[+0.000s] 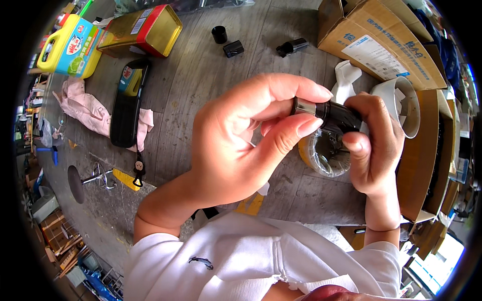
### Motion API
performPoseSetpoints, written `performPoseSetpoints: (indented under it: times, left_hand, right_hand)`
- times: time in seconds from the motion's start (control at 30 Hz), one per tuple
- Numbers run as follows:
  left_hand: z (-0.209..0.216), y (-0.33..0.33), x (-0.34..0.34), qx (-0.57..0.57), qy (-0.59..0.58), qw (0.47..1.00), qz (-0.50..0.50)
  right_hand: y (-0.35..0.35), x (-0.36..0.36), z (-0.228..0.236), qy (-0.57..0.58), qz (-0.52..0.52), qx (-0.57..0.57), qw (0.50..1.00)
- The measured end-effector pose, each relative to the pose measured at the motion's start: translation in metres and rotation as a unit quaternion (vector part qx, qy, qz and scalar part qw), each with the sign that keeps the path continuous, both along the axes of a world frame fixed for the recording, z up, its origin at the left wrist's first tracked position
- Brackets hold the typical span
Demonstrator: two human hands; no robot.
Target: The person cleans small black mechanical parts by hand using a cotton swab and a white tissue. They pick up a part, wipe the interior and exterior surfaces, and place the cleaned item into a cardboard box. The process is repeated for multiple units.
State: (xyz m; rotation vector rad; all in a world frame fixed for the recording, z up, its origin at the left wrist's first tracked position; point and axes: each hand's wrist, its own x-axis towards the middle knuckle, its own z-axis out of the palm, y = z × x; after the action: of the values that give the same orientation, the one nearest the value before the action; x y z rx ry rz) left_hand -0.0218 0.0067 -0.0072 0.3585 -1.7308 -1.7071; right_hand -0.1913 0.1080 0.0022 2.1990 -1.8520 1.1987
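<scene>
Between both hands is a glossy black cylindrical part [341, 118] with a silvery band at its left end, held roughly level above the table. My left hand [236, 133] pinches the banded end between thumb and fingers. On the other end, the thumb and curled fingers of my right hand [375, 143] close around the black body. Whether it is one piece or two fitted together, I cannot tell. Just below the part lies what looks like a roll of transparent tape [327, 159], partly covered by my right hand.
Farther back lie a small black cup-shaped piece [219, 34], a short black piece [233, 48] and a longer one [292, 47]. Left are a phone [125, 113] on pink cloth [83, 103], a yellow jug [90, 62] and a tin [168, 32]. Right are a cardboard box [351, 30] and a white tub [411, 118].
</scene>
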Motion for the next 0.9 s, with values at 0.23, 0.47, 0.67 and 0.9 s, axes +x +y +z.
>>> performPoseSetpoints:
  times: [0.23, 0.47, 0.67, 0.9]
  left_hand:
    - [-0.001, -0.002, -0.001, 0.093, 0.038, 0.994, -0.033]
    - [-0.001, -0.001, 0.005, 0.001, 0.013, 1.0, -0.021]
    - [-0.003, 0.003, 0.0, 0.131, 0.051, 0.989, -0.043]
    - [-0.001, 0.006, 0.006, 0.112, 0.077, 0.986, -0.093]
  right_hand:
    - [-0.001, -0.007, 0.0, 0.152, -0.015, -0.058, 0.987]
    - [0.004, -0.002, -0.005, 0.098, 0.02, -0.004, 0.995]
    - [0.003, -0.009, -0.002, 0.146, -0.002, -0.072, 0.987]
    - [0.013, 0.001, 0.003, 0.139, -0.058, -0.023, 0.988]
